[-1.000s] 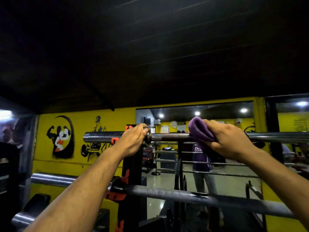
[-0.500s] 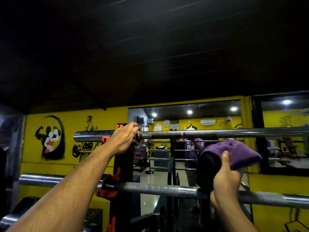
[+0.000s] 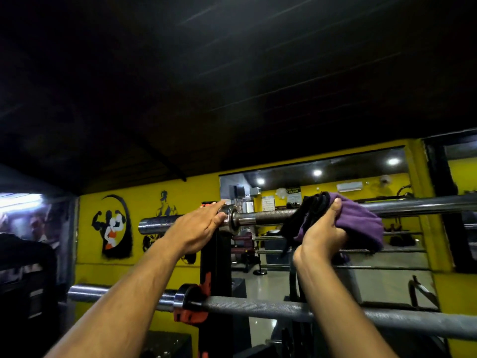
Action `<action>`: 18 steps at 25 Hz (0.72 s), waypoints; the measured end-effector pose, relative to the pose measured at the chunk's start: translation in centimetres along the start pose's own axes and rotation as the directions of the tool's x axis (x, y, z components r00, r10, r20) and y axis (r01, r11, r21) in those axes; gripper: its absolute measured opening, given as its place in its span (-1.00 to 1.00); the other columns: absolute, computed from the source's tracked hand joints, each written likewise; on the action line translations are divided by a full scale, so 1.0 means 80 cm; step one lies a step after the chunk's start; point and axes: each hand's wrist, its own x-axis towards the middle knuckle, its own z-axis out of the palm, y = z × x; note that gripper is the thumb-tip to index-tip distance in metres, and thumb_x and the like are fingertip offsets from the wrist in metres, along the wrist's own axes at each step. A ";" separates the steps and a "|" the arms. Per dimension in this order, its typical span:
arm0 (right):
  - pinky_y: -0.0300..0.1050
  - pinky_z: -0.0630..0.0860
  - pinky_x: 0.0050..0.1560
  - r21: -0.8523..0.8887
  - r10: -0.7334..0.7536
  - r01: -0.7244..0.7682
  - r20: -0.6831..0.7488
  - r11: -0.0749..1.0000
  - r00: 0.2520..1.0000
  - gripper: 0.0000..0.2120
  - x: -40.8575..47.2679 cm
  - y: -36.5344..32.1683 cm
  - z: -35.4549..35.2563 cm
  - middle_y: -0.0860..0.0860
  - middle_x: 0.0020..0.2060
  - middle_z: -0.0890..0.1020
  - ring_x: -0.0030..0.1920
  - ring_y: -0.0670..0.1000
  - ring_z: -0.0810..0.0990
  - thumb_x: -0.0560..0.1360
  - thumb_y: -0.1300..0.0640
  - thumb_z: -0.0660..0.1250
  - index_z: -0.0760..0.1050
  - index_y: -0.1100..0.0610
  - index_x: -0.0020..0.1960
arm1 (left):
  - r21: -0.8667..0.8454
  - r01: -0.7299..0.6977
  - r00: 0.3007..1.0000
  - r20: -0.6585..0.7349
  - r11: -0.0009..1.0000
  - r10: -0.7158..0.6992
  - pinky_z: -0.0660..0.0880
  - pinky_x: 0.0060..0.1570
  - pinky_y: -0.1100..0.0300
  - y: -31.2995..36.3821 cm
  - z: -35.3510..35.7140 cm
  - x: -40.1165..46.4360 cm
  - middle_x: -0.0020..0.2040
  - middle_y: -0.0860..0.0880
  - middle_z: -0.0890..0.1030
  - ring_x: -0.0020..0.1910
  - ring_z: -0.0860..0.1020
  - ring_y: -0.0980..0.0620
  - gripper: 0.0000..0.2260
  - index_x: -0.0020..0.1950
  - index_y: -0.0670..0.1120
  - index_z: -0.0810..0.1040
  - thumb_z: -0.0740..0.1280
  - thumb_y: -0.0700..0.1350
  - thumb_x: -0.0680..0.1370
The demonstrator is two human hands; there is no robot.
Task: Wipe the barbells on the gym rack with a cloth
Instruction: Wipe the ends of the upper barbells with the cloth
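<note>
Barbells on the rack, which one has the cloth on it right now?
The upper barbell. The right hand holds the purple cloth against its shaft, and the left hand rests by its collar. The lower barbell is untouched.

We see the upper barbell lying level on the rack, purple-and-black cloth bunched against its knurled shaft; lower barbell beneath.

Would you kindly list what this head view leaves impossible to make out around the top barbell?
- Top barbell: its right end runs off the frame edge.
- Stretch of bar under the cloth: hidden by the cloth and the right hand.
- Left hand: its fingertips disappear behind the collar.
- Rack upright: too dark for detail.
</note>
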 end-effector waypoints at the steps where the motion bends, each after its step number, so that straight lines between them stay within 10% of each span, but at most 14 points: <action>1: -0.40 0.45 -0.46 -0.012 0.040 -0.039 0.035 0.999 0.999 -0.71 -0.013 0.017 0.006 -0.10 -0.24 0.57 -0.47 -0.24 0.53 0.59 -0.19 0.26 0.43 0.01 -0.12 | 0.010 0.000 1.000 -0.007 1.000 0.000 0.07 0.53 0.11 -0.003 0.004 0.003 0.62 0.04 0.16 0.59 0.13 0.08 -0.44 0.64 0.15 0.00 -0.18 0.26 0.65; 6: -0.17 0.57 -0.29 -0.108 0.152 -0.136 0.162 0.985 0.975 -0.74 -0.049 0.064 0.023 -0.06 -0.18 0.63 -0.25 -0.10 0.67 0.58 -0.18 0.28 0.44 0.01 -0.10 | 0.030 -0.004 0.999 -0.038 1.000 0.005 0.26 0.48 -0.03 -0.009 0.006 0.006 0.59 0.12 0.23 0.57 0.20 0.06 -0.44 0.62 0.24 0.03 -0.21 0.32 0.62; 9: -0.19 0.55 -0.36 -0.065 0.074 -0.070 0.063 0.995 0.995 -0.74 -0.024 0.021 -0.005 -0.08 -0.20 0.59 -0.44 -0.19 0.60 0.58 -0.18 0.28 0.35 -0.03 -0.09 | 0.008 0.003 0.999 -0.032 1.000 -0.003 0.24 0.50 -0.05 -0.007 0.006 0.004 0.60 0.10 0.22 0.57 0.20 0.05 -0.44 0.62 0.22 0.05 -0.20 0.31 0.62; 13: -0.20 0.55 -0.19 0.047 -0.036 0.036 -0.008 0.998 0.999 -0.76 0.010 -0.021 -0.028 -0.12 -0.12 0.59 -0.17 -0.14 0.64 0.56 -0.22 0.31 0.37 -0.09 -0.07 | 0.027 0.017 0.998 -0.056 1.000 -0.015 0.27 0.49 -0.09 -0.007 0.008 0.006 0.60 0.10 0.22 0.57 0.21 0.05 -0.42 0.62 0.23 0.03 -0.23 0.33 0.61; 18: -0.21 0.53 -0.37 -0.162 0.116 -0.090 0.160 0.983 0.980 -0.64 -0.033 0.048 0.010 -0.07 -0.30 0.61 -0.49 -0.21 0.57 0.56 -0.23 0.26 0.46 0.08 -0.12 | 0.031 0.031 0.998 -0.049 0.999 -0.030 0.25 0.50 -0.05 -0.007 0.009 0.005 0.60 0.11 0.20 0.57 0.19 0.08 -0.42 0.62 0.24 0.02 -0.24 0.33 0.60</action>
